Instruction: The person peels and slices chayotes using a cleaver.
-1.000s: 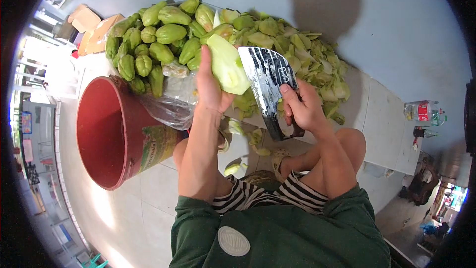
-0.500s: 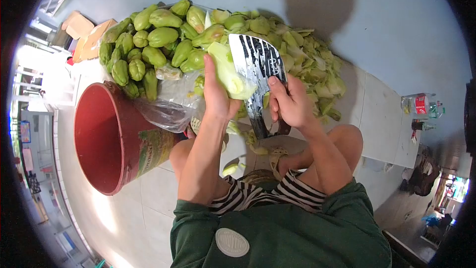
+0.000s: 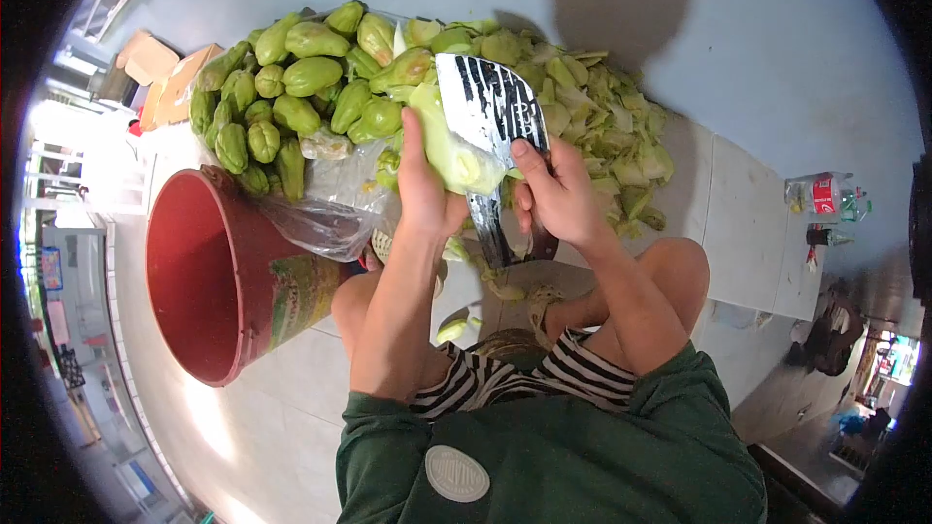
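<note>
**A pale vegetable and a broad knife meet between two hands**

The left hand (image 3: pixel 427 194) has a closed grip on a pale, peeled-looking vegetable (image 3: pixel 447 150), held in the air above the person's bent legs. Its thumb lies along one side, while most of the fingers are hidden behind; this hold probably steadies the vegetable and leaves the side facing the blade bare.

The right hand (image 3: pixel 558 194) grips a broad, dark-streaked knife (image 3: pixel 493 102), fingers curled around the handle and thumb pressed near the blade. That thumb likely gives finer control over the angle. The blade overlaps the vegetable and seems to touch it, though the exact contact is hard to make out.

Past the left hand, a heap of whole green vegetables (image 3: pixel 311 78) lies partly on a clear plastic bag (image 3: pixel 335 223), which may keep them off the floor (image 3: pixel 301 408). The pile of pale cut pieces (image 3: pixel 616 150) spreads on the knife side, perhaps because pieces drop there readily. A red bucket (image 3: pixel 257 243) leans beside the left leg, its mouth tilted away from the heaps, within easy reach of the left arm.
</note>
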`<action>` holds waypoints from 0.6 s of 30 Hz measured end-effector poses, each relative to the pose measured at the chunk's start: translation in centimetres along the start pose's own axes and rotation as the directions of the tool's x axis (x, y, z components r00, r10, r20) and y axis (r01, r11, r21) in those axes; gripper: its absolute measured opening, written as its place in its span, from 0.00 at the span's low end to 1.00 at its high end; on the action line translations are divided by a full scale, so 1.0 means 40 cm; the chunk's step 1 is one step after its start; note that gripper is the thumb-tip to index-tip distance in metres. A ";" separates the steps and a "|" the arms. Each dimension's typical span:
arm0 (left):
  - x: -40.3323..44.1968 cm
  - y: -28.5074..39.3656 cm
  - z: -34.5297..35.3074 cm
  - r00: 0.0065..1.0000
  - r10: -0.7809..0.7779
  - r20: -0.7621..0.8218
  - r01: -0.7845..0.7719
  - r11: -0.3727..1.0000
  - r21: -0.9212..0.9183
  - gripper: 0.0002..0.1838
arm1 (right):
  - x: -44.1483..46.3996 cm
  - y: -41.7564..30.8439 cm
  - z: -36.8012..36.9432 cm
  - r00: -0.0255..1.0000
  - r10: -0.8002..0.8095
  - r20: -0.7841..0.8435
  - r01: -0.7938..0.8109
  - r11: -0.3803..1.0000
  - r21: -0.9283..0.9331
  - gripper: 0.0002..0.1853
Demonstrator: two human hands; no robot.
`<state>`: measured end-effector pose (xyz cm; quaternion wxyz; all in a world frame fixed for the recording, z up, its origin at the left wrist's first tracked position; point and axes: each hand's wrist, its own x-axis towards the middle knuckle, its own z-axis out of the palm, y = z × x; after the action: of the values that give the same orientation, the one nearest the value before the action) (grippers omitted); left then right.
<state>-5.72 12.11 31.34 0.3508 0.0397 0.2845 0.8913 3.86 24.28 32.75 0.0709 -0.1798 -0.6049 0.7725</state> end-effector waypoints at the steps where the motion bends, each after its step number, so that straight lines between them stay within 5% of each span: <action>1: 0.002 0.001 -0.003 1.000 -0.001 0.003 0.001 1.000 0.001 0.33 | 0.004 0.000 -0.002 1.000 -0.002 -0.002 0.002 1.000 0.001 0.13; 4: 0.001 -0.003 -0.009 0.998 0.011 0.066 -0.005 0.996 -0.093 0.33 | 0.008 0.001 -0.004 0.998 -0.049 0.045 0.054 0.991 -0.124 0.11; 10: 0.004 -0.020 0.006 0.995 0.053 -0.085 -0.044 0.994 0.100 0.31 | 0.013 0.004 -0.016 0.997 0.033 0.067 -0.013 0.962 -0.271 0.14; 12: 0.010 -0.028 -0.013 0.956 0.259 -0.135 -0.166 0.863 0.477 0.28 | 0.007 0.001 -0.002 0.986 -0.169 0.005 0.159 0.918 -0.364 0.13; 13: 0.011 -0.027 -0.012 0.957 0.259 -0.134 -0.166 0.862 0.478 0.28 | 0.011 0.007 -0.001 0.985 -0.170 0.004 0.160 0.918 -0.363 0.13; 15: 0.009 -0.023 -0.004 0.871 0.490 0.032 -0.338 0.553 0.762 0.25 | 0.020 0.026 -0.003 0.910 -0.414 -0.001 0.366 0.805 -0.467 0.13; 16: 0.009 -0.023 -0.001 0.811 0.567 0.143 -0.395 0.350 0.849 0.25 | 0.019 0.026 -0.003 0.911 -0.413 -0.002 0.364 0.805 -0.467 0.13; 18: 0.015 -0.020 -0.007 0.796 0.576 0.186 -0.412 0.290 0.864 0.24 | 0.017 0.020 0.000 0.913 -0.405 -0.045 0.333 0.806 -0.490 0.13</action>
<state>-5.75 12.83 30.60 -0.0385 0.2266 0.6971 0.6791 3.31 24.32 31.85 0.2184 -0.1267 -0.7909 0.5574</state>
